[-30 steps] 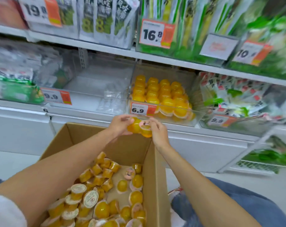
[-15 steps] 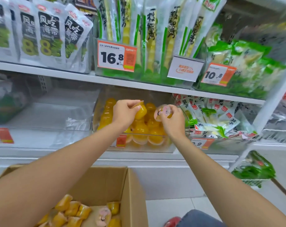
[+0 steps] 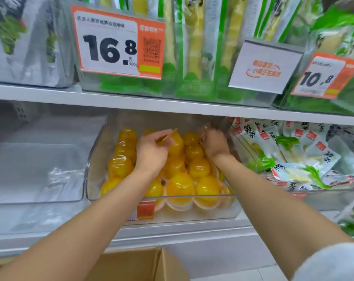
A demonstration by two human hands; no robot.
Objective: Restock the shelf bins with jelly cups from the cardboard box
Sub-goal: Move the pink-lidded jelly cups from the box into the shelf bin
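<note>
Jelly cup point(image 3: 175, 143): yellow, tilted, lid edge uppermost. I pinch it between thumb and fingers point(image 3: 161, 135) of my L hand point(image 3: 151, 153), above the rear-centre rows of the stocked cups point(image 3: 180, 185).

R hand point(image 3: 215, 144): at rear-right of the same bin, back of hand toward camera, digits curled away from view. Cannot tell if they grip a cup or nothing.

Stocked cups: yellow, domes up, packed in rows front to back, filling most of the clear bin point(image 3: 192, 197). Both forearms pass over the bin's front wall. Orange label point(image 3: 145, 209) on that wall, partly hidden by my L arm.

Bin position: lower shelf level, under the white shelf board point(image 3: 172, 104).
- Left neighbour: a second transparent bin point(image 3: 36, 171), just beside.
- Right neighbour: red-and-white snack packets point(image 3: 293, 157) w/ green print.

Upper level: green-and-yellow pouches point(image 3: 194, 57) behind price tag "16.8" point(image 3: 119, 42); a white card w/ orange print point(image 3: 265, 66); price tag "10.8" point(image 3: 324, 76).

Cardboard box point(image 3: 131, 264): bottom of view, below the shelf, between my arms; only a top corner shows. Pale sleeve point(image 3: 330, 262) on my R arm, bottom right.
</note>
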